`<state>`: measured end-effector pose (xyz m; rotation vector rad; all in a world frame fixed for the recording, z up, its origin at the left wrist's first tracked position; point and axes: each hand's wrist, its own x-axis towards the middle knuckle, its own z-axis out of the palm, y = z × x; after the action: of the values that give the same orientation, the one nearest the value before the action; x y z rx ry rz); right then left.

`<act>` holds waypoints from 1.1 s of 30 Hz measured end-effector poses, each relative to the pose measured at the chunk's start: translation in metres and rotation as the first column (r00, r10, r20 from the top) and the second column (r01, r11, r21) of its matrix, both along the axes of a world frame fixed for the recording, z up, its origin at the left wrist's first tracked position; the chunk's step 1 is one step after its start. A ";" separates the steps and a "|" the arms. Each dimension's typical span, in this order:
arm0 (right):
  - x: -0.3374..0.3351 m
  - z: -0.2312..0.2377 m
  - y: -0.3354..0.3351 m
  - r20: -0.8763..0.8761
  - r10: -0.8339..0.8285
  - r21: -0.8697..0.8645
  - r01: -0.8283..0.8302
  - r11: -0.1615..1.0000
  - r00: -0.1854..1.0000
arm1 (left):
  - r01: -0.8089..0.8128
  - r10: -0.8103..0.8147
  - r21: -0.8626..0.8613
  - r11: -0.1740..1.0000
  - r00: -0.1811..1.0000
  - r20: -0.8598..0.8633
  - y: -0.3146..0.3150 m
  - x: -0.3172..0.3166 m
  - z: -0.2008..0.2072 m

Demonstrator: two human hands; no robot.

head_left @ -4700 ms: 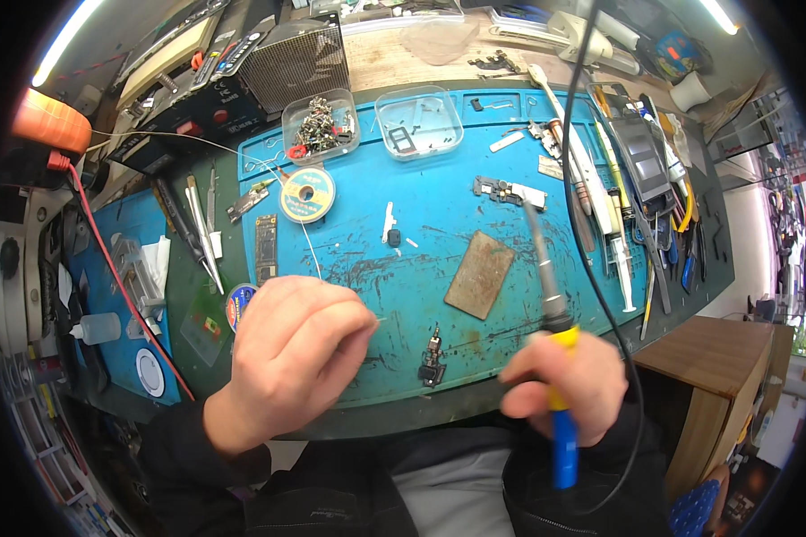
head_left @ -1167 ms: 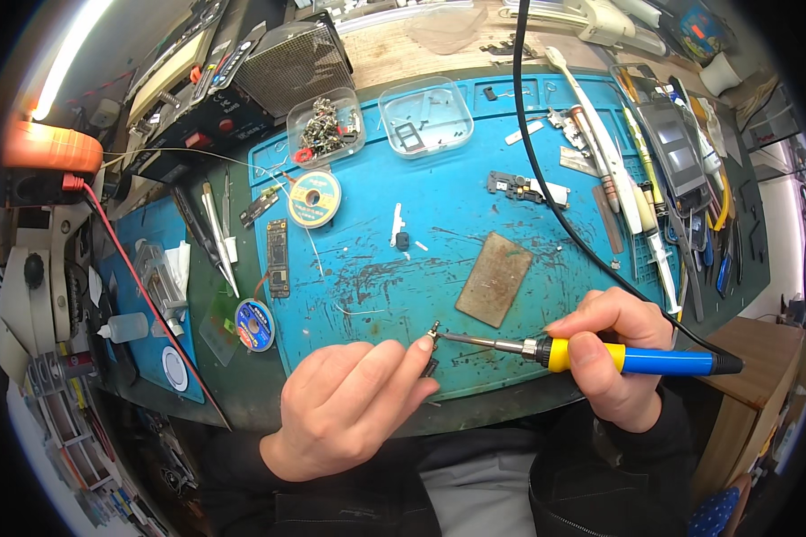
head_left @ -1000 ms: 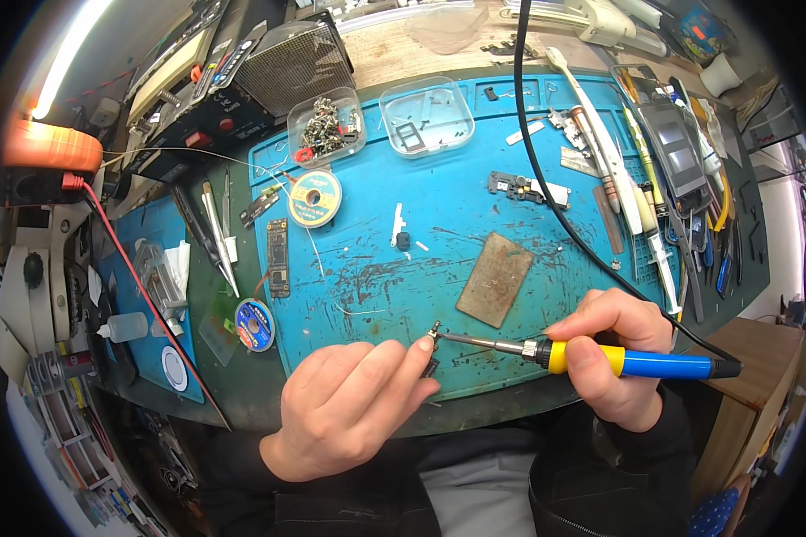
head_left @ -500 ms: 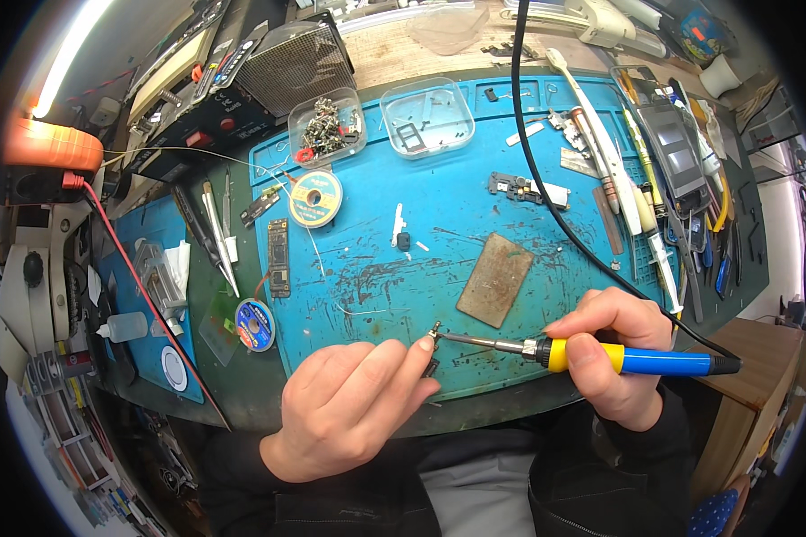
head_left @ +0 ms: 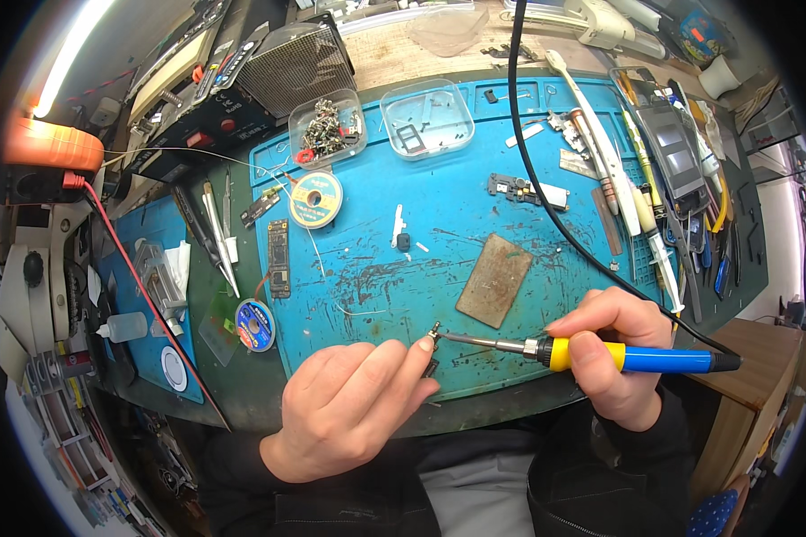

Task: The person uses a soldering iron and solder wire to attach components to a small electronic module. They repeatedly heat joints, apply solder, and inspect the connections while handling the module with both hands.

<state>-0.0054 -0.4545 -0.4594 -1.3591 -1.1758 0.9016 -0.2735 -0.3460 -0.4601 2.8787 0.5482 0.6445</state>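
Note:
In my right hand (head_left: pixel 613 353) is a soldering iron (head_left: pixel 663 360) with a blue and yellow handle, its metal shaft pointing left. The iron's tip meets a small dark electronic part (head_left: pixel 435 332) that my left hand (head_left: pixel 354 403) pinches between thumb and fingers. Most of that part is hidden by the fingers, so its kind cannot be made out. Just beyond both hands lies a flat brownish metal plate (head_left: pixel 494 280) on the blue work mat (head_left: pixel 376 295). A thin strand of solder wire (head_left: pixel 358 312) rests on the mat ahead of my left hand.
Solder spools (head_left: pixel 316 199) and a narrow circuit board (head_left: pixel 278 259) lie to the left. Two clear plastic boxes, one with metal bits (head_left: pixel 327 130), one with small parts (head_left: pixel 427 121), stand at the back. The iron's black cable (head_left: pixel 546 192) arcs over the right side, near brushes and tools (head_left: pixel 604 161).
Almost nothing differs. Both hands keep their places, and the soldering iron's tip stays at the small part.

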 end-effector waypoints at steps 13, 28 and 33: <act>-0.004 -0.003 -0.004 -0.099 -0.112 0.022 0.114 0.993 0.989 | -0.008 0.008 -0.045 0.999 1.000 0.008 -0.003 -0.001 0.001; -0.009 -0.003 -0.002 -0.192 -0.214 -0.039 0.211 0.977 0.958 | 0.002 0.024 -0.279 0.960 0.996 0.088 0.007 -0.010 0.013; -0.006 -0.006 -0.002 -0.158 -0.154 0.032 0.161 0.986 0.975 | -0.213 0.226 -0.223 0.951 0.973 0.037 0.022 0.002 0.036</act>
<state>-0.0119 -0.4566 -0.4659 -1.3022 -0.9503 0.8463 -0.2718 -0.3240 -0.4241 2.6064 0.8808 0.6559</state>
